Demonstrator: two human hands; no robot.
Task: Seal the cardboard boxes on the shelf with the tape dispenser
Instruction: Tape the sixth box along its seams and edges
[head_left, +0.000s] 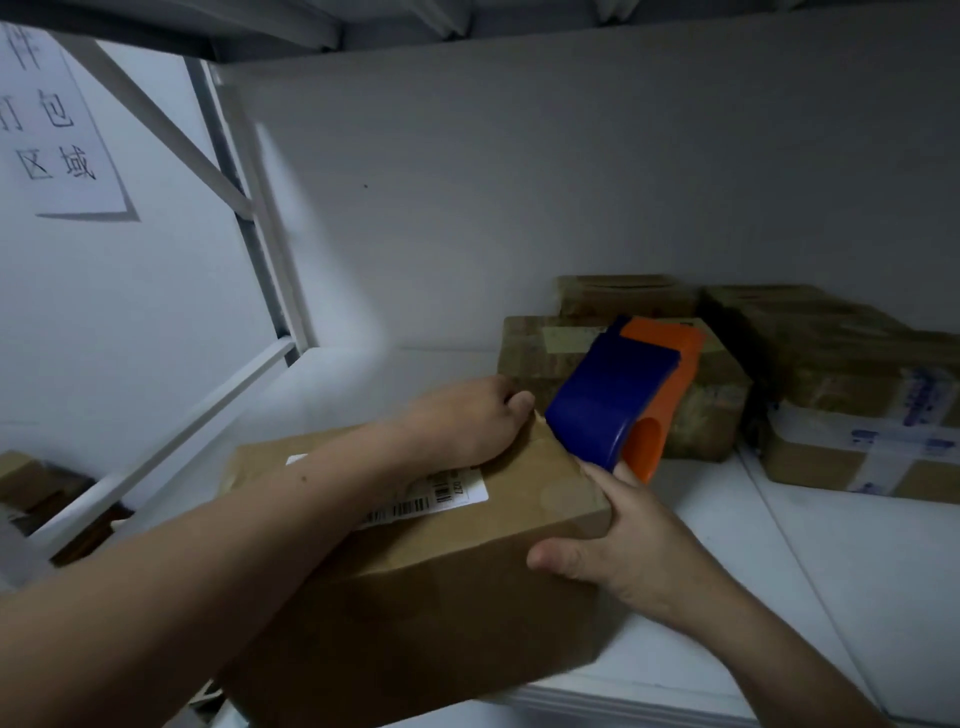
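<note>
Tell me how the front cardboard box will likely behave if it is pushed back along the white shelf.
The front box is broad and low, so it should probably slide rather than tip. The white shelf looks smooth, so little drag is likely. Its faces look mostly flat under the left hand, suggesting it would be stiff.

The left forearm (291, 519) lies across the label (452, 491) on the box (441, 597) and covers part of it. The print that shows is too small to read. The left hand (467, 421) bends past the box's far edge, fingertips out of sight. The right hand (623, 540) has fingers tucked into the dispenser (613, 395), whose tape is hidden. The picture's left edge cuts the sign (57, 130), and its right edge cuts the taped box (857, 452).
</note>
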